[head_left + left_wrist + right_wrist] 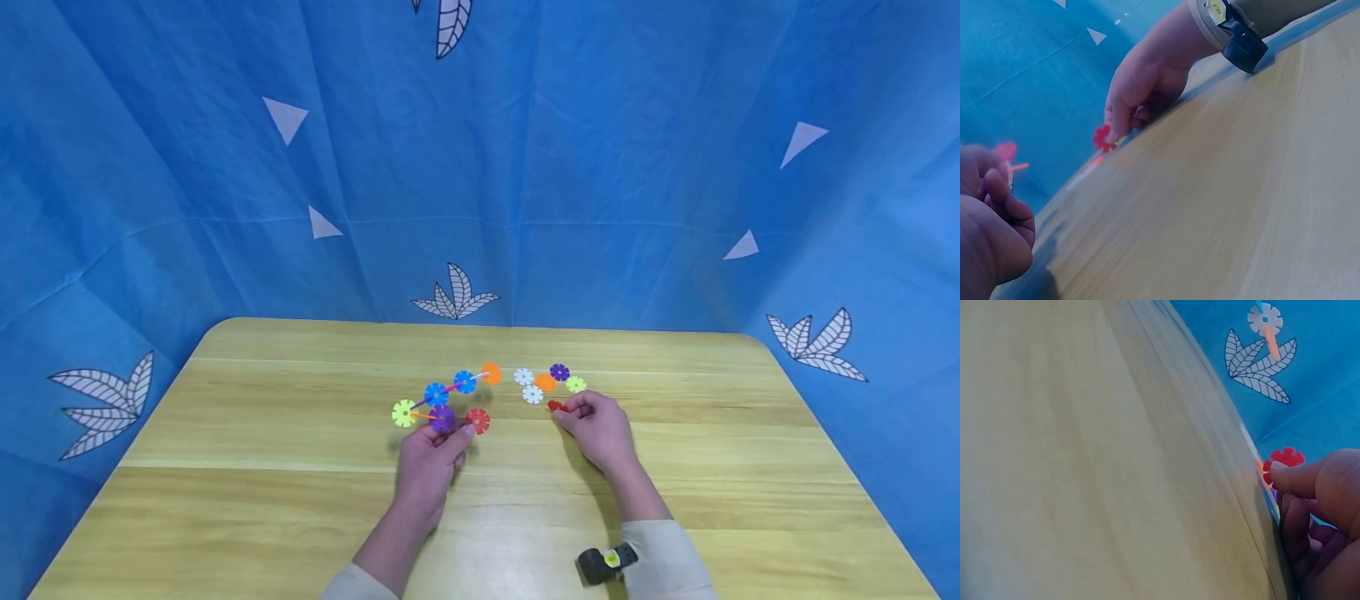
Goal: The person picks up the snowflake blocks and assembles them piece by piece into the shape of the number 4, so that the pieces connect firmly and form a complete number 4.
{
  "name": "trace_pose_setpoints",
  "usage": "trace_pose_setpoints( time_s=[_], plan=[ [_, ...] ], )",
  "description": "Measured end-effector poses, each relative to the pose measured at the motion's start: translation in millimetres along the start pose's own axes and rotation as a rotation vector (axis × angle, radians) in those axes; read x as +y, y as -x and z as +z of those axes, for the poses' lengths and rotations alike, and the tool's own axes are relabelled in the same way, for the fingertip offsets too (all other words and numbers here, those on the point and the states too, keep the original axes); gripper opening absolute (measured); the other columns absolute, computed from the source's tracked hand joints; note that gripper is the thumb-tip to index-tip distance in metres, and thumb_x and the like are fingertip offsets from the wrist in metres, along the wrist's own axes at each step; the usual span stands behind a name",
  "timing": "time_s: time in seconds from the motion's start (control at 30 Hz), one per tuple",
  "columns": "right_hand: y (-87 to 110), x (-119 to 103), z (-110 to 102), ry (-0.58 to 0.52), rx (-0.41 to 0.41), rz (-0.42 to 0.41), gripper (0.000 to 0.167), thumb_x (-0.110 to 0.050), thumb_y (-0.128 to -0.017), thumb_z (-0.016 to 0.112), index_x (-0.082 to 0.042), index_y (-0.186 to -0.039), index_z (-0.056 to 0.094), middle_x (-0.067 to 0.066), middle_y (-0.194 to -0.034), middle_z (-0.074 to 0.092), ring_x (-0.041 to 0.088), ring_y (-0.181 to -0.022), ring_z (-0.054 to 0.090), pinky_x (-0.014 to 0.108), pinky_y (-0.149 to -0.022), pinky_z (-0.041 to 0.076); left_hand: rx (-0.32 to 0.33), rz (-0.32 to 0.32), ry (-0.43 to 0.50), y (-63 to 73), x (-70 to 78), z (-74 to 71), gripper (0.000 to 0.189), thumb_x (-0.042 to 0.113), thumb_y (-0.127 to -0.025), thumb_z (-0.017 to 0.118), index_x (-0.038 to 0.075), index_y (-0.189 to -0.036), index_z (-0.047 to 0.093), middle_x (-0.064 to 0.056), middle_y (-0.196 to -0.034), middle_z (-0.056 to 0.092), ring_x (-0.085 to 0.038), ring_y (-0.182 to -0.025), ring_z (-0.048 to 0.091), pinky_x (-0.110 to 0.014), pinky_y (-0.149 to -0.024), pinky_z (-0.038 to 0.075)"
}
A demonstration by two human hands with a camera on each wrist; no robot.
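My left hand [429, 468] grips a chain of linked snowflake discs above the table. Along it show a red disc [477, 421], a purple disc [442, 418], a yellow-green disc [403, 412], two blue discs [436, 394] and an orange disc [491, 372] at the far end. Some connecting discs appear edge-on. Between thumb and fingers, my right hand [600, 432] pinches a loose red disc [1287, 457], seen tilted in the head view. The two hands are apart. In the left wrist view the left hand's hold is partly hidden behind its own fingers.
Just beyond the right hand lie several loose discs: two white [532, 394], one orange [545, 382], one purple [559, 372] and one yellow-green [576, 384]. A blue curtain [525, 167] hangs behind the wooden table [262, 417]. A black wrist device [597, 567] sits by the right sleeve.
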State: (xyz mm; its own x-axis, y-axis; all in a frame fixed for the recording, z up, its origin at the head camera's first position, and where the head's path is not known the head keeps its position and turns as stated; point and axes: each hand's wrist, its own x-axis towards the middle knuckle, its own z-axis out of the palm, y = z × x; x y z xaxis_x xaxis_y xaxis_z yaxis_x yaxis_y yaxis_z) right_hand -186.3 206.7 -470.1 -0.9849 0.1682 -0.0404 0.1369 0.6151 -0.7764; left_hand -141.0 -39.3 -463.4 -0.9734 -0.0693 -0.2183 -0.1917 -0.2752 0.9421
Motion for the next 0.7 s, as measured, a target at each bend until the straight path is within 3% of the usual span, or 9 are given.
trace_pose_setpoints(
  time_s=[0.47,0.7],
  plan=[
    [17.1,-15.2,-0.8,-0.094,-0.062,-0.039,0.009,-0.008,-0.087,0.077,-0.008,-0.091,0.070,0.005,-0.086,0.063,0.023,-0.079,0.056,0.035,-0.070,0.048,-0.005,-0.037,0.023,0.8,3.7,0.4,0.018,0.007,-0.087,0.077,-0.004,-0.099,0.069,-0.006,-0.082,0.064,-0.011,-0.061,0.050,-0.019,-0.053,0.043],
    [26.8,-25.7,-0.6,-0.181,-0.094,-0.058,0.007,-0.005,-0.087,0.076,-0.008,-0.092,0.071,0.006,-0.085,0.065,0.025,-0.071,0.062,0.032,-0.059,0.054,-0.007,-0.040,0.033,-0.2,2.8,0.1,0.019,0.006,-0.087,0.077,-0.005,-0.100,0.068,-0.006,-0.081,0.063,-0.012,-0.061,0.049,-0.019,-0.053,0.042]
  ],
)
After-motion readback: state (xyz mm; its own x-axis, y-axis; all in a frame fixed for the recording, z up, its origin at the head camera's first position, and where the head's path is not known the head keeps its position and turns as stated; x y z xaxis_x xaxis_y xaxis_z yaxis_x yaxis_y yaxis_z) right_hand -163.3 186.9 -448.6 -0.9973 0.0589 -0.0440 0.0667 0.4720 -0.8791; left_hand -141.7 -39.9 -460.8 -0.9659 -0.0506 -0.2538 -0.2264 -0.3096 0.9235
